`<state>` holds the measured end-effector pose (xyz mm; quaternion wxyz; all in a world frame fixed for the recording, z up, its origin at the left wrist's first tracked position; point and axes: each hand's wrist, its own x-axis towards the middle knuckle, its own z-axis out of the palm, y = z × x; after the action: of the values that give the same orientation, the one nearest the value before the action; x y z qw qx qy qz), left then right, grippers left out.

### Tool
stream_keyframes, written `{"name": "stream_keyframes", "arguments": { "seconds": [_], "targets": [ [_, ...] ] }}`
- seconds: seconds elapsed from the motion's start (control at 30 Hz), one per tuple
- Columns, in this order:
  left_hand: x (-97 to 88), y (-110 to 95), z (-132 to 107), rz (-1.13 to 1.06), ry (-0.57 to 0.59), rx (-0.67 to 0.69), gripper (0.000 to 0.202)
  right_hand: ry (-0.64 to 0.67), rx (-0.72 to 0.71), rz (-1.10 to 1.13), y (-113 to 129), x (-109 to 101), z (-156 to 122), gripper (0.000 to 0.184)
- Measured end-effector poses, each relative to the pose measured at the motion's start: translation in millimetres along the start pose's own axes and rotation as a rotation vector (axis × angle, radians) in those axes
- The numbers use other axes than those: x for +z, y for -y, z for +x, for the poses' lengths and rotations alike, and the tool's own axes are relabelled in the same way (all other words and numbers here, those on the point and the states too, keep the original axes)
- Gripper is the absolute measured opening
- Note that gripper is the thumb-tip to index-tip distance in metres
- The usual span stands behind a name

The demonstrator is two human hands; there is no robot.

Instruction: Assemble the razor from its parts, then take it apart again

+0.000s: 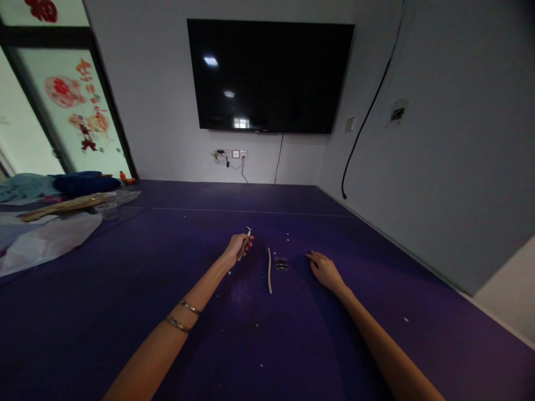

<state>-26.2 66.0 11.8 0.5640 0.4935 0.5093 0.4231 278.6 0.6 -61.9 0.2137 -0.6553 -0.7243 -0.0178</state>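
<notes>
My left hand (238, 247) is closed round a small tool with a brown handle and a metal tip (244, 243), held just above the purple floor. Two thin bracelets (184, 314) sit on that forearm. To its right a narrow curved strip (269, 270) lies on the floor, and beside that a small dark rectangular piece (281, 263). My right hand (324, 269) rests flat on the floor to the right of the dark piece, fingers stretched out and holding nothing.
A purple floor (251, 345) runs to the walls. A large dark TV (267, 75) hangs on the far wall above a socket (232, 154). Plastic sheets, a wooden board (67, 205) and blue cloth (83, 182) lie at the left. Small white crumbs dot the floor.
</notes>
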Motion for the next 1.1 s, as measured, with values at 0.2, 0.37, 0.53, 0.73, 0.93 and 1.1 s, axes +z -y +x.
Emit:
{"name": "stream_keyframes", "arguments": {
  "seconds": [0.2, 0.37, 0.53, 0.73, 0.93, 1.1],
  "targets": [
    [8.1, -8, -15, 0.009, 0.017, 0.090, 0.018, -0.005, 0.013, 0.002, 2, -1, -1, 0.042],
    [11.2, -13, -31, 0.031, 0.088, 0.169, 0.019, -0.015, 0.005, -0.002, 2, 2, -2, 0.041],
    [11.8, -11, -39, 0.061, 0.085, 0.275, 0.022, -0.153, 0.056, -0.033, 12, -14, -5, 0.033],
    [12.3, -13, -45, 0.122, 0.048, 0.331, 0.019, -0.036, 0.192, 0.025, 70, -49, -5, 0.038],
    [16.1, -15, -47, 0.159, 0.056, 0.369, 0.015, 0.160, 0.074, -0.009, 139, -36, -7, 0.039],
    [17.0, -11, -43, 0.132, 0.106, 0.380, 0.014, 0.160, 0.094, -0.071, 158, -14, -3, 0.037]
  ]
}}
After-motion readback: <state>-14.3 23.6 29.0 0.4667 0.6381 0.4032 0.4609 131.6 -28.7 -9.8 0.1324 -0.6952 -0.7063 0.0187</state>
